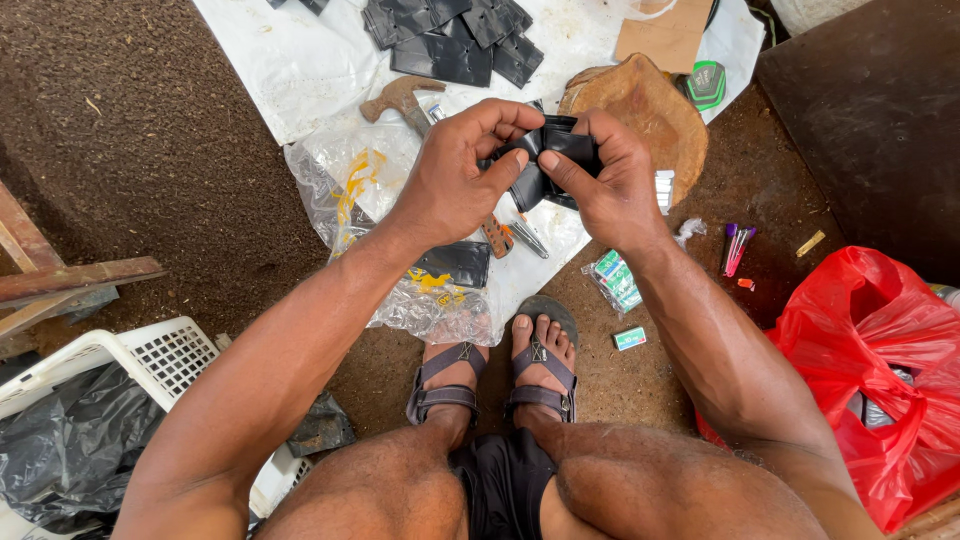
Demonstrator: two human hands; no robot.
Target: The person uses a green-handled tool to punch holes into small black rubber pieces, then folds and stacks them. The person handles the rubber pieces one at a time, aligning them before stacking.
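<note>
head view: both hands meet above the ground, in front of the sandalled feet (495, 375). the left hand (455, 180) and the right hand (605, 185) are each closed on the black leather piece (545, 160), thumbs pressing its near face and fingers wrapped behind, so each grip is narrow and full of leather. the piece bends and folds between them; it looks light, soft and pliant, not fragile, and likely a little slick on its smooth face. the folded edges near the thumbs seem the surest place to pinch. under the hands lie a white sheet (290, 60), a stack of cut black pieces (450, 35), a hammer (400, 100), a wooden block (640, 110) and a clear plastic bag (400, 290). a red plastic bag (870, 350) sits at the right, a white basket (150, 355) at the left.
</note>
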